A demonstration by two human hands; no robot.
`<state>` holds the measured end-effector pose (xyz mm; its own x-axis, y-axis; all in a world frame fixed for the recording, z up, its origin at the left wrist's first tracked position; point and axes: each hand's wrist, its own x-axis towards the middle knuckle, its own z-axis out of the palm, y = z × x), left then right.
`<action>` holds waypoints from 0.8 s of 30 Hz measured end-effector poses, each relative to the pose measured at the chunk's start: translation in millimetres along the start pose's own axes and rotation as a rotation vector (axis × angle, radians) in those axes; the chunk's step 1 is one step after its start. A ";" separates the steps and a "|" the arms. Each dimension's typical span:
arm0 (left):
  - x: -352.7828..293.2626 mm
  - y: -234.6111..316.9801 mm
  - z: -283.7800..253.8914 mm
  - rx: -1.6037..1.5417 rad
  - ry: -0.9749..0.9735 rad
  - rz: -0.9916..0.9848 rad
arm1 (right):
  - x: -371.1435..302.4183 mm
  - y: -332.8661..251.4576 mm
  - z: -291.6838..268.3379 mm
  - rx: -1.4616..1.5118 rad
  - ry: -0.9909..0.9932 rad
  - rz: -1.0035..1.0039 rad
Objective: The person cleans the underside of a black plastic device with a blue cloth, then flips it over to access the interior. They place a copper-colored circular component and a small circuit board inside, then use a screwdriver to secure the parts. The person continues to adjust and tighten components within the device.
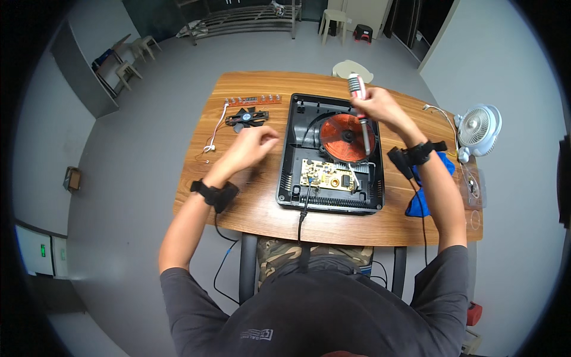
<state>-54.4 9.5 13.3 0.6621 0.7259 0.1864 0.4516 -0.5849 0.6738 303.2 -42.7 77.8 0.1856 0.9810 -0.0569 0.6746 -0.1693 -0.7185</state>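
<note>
A black induction cooker housing (290,156) lies opened on the table, its inside facing up. In its far part sits a round copper-coloured coil (338,141), and a yellowish circuit board (323,169) lies in the near part. My right hand (382,107) is closed around the red and white handle of a screwdriver (365,134). The shaft points down toward the coil's right edge; whether the tip touches anything cannot be told. My left hand (253,144) hovers left of the housing with curled fingers; anything between them is hidden. Beyond it rests a small black fan (246,117).
A narrow strip board (253,100) with a trailing white cable lies at the far left of the wooden table (253,217). To the right are a white desk fan (477,127), blue cloth (418,204) and a clear plastic container (474,188). Cables hang from both wrist straps.
</note>
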 end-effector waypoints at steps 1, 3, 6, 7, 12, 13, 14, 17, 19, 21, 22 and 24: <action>2.9 11.7 5.8 -0.068 -0.025 -0.021 | -4.4 -17.5 11.8 0.020 -0.044 -0.041; 10.2 31.6 26.0 -0.235 -0.072 -0.081 | 1.6 -23.2 37.5 0.158 -0.094 -0.083; 9.2 47.4 39.9 -0.244 -0.180 -0.088 | -2.2 -52.7 63.5 0.181 -0.157 -0.118; 7.7 53.9 40.3 -0.290 -0.201 -0.117 | -6.2 -60.1 70.1 0.258 -0.148 -0.124; 2.2 49.1 37.9 -0.316 -0.101 -0.116 | -10.9 -75.0 82.7 0.378 -0.110 -0.267; 0.8 49.3 33.2 -0.228 -0.086 -0.087 | -12.0 -74.3 84.0 0.406 -0.113 -0.291; -2.3 49.1 27.2 -0.140 -0.069 -0.064 | -15.3 -77.7 86.0 0.436 -0.122 -0.318; -7.6 31.3 17.7 -0.114 -0.076 -0.065 | -30.6 -89.9 84.1 0.419 -0.196 -0.342; -12.9 20.9 14.2 -0.161 -0.087 -0.110 | -28.5 -86.2 94.7 0.399 -0.210 -0.404; -16.8 24.2 8.4 -0.111 -0.096 -0.099 | -28.7 -88.1 100.4 0.328 -0.178 -0.436; -18.4 24.3 6.6 -0.085 -0.100 -0.094 | -28.5 -88.2 102.8 0.293 -0.162 -0.452; -23.5 11.9 0.4 -0.084 -0.063 -0.120 | -29.5 -92.5 106.4 0.303 -0.138 -0.497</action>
<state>-64.3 -14.6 16.6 0.6436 0.7632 0.0579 0.4796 -0.4612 0.7465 159.4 -45.8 72.2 -0.2082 0.9425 0.2615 0.4194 0.3275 -0.8467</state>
